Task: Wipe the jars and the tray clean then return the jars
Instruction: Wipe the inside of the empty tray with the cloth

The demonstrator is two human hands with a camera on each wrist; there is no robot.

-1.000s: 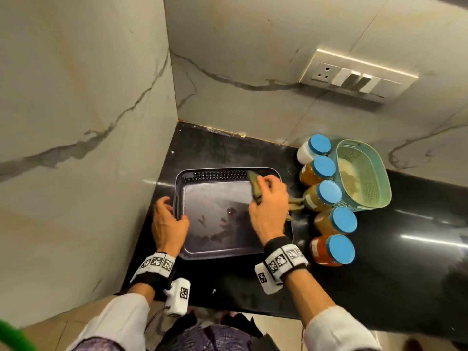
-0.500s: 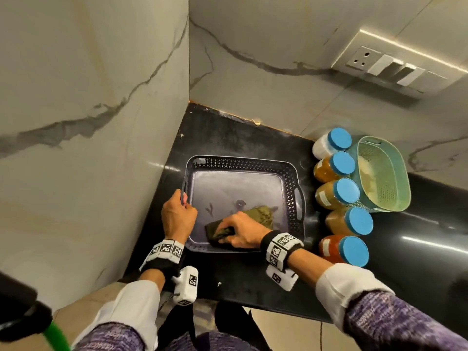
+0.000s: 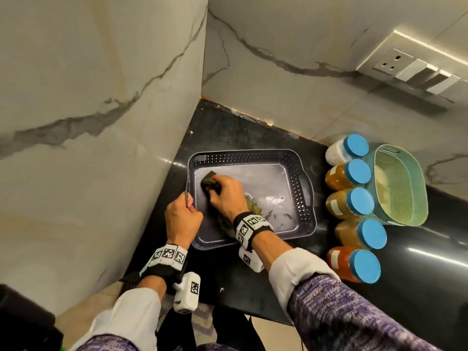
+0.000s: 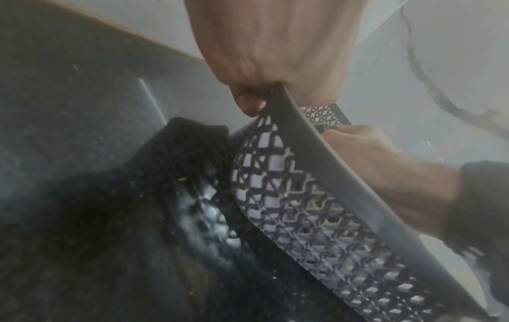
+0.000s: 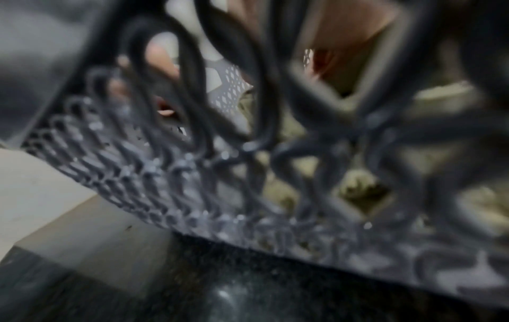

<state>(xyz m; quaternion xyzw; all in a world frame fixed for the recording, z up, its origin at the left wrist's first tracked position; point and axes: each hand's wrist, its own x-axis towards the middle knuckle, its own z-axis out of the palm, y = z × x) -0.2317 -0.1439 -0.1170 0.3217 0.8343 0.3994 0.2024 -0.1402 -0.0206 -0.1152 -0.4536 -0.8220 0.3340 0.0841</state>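
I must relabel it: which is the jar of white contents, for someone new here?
On the black countertop, right of the grey plastic tray, runs a row of five blue-lidded jars. The white-filled jar ends the row nearest the back wall, beside the green basket; its neighbours hold amber or red.

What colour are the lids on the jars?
Blue, all five lids; clearest in the head view.

Counts: 5 jars (image 3: 350, 203) with blue lids, in one row along the right edge of the tray. 1 grey tray (image 3: 302, 196). 1 green basket (image 3: 402, 183). 1 cloth (image 3: 210, 183). 2 hands: left hand (image 3: 182, 219), right hand (image 3: 226, 196). 1 wall socket panel (image 3: 415, 69).
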